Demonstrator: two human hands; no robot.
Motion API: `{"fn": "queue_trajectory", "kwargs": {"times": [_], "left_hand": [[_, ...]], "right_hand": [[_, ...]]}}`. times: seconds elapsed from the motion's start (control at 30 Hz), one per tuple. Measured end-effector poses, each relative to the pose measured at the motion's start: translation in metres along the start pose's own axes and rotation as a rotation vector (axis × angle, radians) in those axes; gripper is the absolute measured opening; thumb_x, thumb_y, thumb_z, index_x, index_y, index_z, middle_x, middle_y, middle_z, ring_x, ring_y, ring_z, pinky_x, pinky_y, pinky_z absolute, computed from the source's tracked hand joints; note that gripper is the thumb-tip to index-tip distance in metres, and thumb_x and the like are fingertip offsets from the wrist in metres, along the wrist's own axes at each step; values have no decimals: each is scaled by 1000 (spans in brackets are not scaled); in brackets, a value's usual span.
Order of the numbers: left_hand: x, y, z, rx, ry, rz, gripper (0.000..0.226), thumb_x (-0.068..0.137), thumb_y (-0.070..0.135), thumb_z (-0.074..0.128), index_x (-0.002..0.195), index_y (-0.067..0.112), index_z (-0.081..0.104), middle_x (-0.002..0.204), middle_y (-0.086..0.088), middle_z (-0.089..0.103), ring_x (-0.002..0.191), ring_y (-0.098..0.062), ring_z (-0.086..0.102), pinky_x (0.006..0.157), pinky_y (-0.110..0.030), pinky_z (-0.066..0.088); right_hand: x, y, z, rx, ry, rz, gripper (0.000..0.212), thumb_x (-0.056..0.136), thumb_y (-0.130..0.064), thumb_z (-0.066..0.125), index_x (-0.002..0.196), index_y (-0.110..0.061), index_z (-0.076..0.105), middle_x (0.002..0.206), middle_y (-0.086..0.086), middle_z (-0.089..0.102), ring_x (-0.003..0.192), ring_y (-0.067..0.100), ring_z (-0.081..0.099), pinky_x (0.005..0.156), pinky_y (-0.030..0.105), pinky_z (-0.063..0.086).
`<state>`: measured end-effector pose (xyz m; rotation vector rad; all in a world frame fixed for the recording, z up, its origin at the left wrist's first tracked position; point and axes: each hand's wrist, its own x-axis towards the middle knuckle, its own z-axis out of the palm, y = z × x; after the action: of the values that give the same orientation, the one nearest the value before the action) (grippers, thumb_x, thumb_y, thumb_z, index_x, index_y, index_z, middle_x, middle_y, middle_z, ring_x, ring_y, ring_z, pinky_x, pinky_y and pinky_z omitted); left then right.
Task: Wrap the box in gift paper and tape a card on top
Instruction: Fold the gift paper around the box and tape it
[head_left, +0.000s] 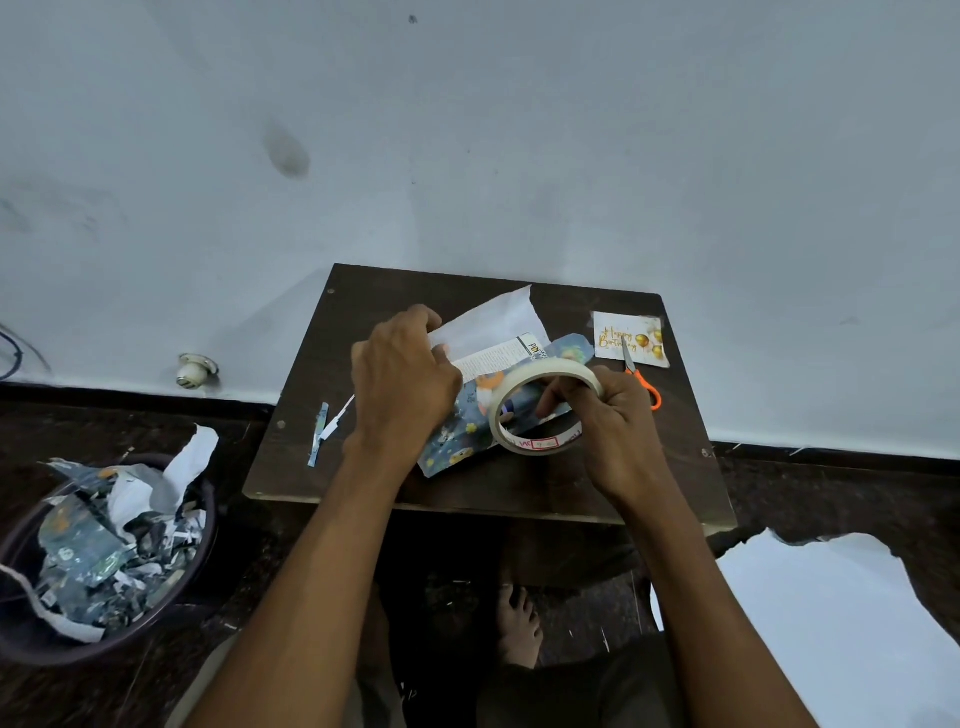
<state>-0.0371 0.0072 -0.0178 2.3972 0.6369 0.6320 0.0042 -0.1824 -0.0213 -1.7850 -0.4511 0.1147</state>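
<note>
- Right hand (618, 421): fingers curled round the roll of tape (543, 405), thumb inside the ring; the roll is held upright on edge over the near part of the box.
- Left hand (402, 374): fingers bent down onto the far left side of the box (511, 356), touching the white flap of gift paper (498, 322); whether it pinches the paper or only presses on it cannot be told, as the fingertips are hidden.
- Box: lies near the middle of the counter (675, 467), partly covered in blue patterned paper; one printed white face is exposed at the far side.
- Card (628, 340): lies flat at the far right corner of the counter, apart from the box.
- Scissors (641, 379): orange handles, blades resting on the near edge of the card, just beside the right hand.
- Paper strips (324, 428): lie near the left edge of the counter.
- Open room: bare counter surface along the near edge and at the near right corner.
- Bin (104, 551): stands on the floor to the left, filled with paper scraps.
- White sheet (841, 623): lies on the floor to the right, below the counter's near right corner.
</note>
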Motion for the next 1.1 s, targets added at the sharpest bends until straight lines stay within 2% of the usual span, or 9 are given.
{"fn": "queue_trajectory", "kwargs": {"times": [0.1, 0.27, 0.5, 0.57, 0.67, 0.8, 0.9, 1.0, 1.1], "left_hand": [[0, -6, 5, -70, 72, 20, 21, 84, 1, 67, 102, 9, 72, 96, -5, 74, 91, -25, 68, 84, -49, 55], [5, -9, 7, -109, 151, 118, 22, 81, -6, 64, 92, 9, 76, 88, -5, 71, 81, -24, 66, 73, -47, 55], [-7, -2, 1, -135, 11, 338, 26, 76, -8, 62, 85, 11, 77, 83, -3, 70, 78, -20, 64, 65, -42, 55], [-11, -2, -2, -92, -5, 379, 30, 73, -7, 59, 87, 10, 79, 82, -3, 68, 75, -22, 64, 63, -38, 51], [-15, -1, -5, 53, -56, 400, 31, 69, -8, 75, 92, 12, 80, 80, -2, 64, 73, -21, 59, 65, -34, 36], [-19, 2, -6, 141, -114, 398, 27, 69, 10, 88, 95, 14, 80, 81, 0, 60, 76, -19, 54, 72, -32, 27], [-23, 3, -10, 146, -114, 380, 22, 72, 20, 85, 93, 18, 80, 81, 6, 56, 77, -17, 53, 75, -32, 26], [-28, 4, -12, 154, -73, 375, 13, 74, 19, 69, 82, 18, 79, 78, 8, 51, 76, -18, 53, 76, -31, 23], [-28, 3, -10, 147, -93, 371, 14, 79, 16, 76, 91, 19, 82, 82, 5, 57, 77, -18, 54, 76, -32, 28]], "right_hand": [[-1, -1, 0, -14, 0, 7, 39, 95, -17, 50, 62, -16, 72, 81, 4, 74, 89, 18, 68, 78, 25, 51], [-3, -2, 0, -66, 6, 17, 43, 100, -5, 52, 64, -13, 73, 80, 1, 72, 88, 13, 65, 79, 26, 51], [-3, -7, 3, -105, 4, 54, 40, 100, -8, 54, 64, -11, 72, 83, -2, 71, 87, 7, 64, 72, 13, 47], [-3, -8, 4, -119, 13, 59, 39, 99, -8, 54, 64, -9, 72, 86, 1, 72, 90, 9, 64, 71, 13, 47], [-3, -9, 6, -145, 22, 63, 37, 98, -7, 55, 65, -7, 72, 89, 5, 71, 90, 10, 65, 69, 9, 46], [-4, -11, 6, -164, 18, 49, 38, 99, -8, 55, 64, -9, 71, 88, 4, 69, 86, 3, 63, 68, 7, 45], [-2, -9, 7, -114, 15, 44, 41, 98, -14, 53, 60, -11, 70, 81, 0, 73, 82, 1, 66, 73, 14, 48], [0, -7, 4, 90, 10, 80, 46, 98, -21, 49, 59, -12, 72, 94, 2, 80, 98, 13, 73, 91, 34, 54], [1, -10, 2, 202, 53, 124, 56, 107, -18, 43, 61, -9, 72, 94, 7, 80, 98, 21, 75, 95, 39, 53]]}}
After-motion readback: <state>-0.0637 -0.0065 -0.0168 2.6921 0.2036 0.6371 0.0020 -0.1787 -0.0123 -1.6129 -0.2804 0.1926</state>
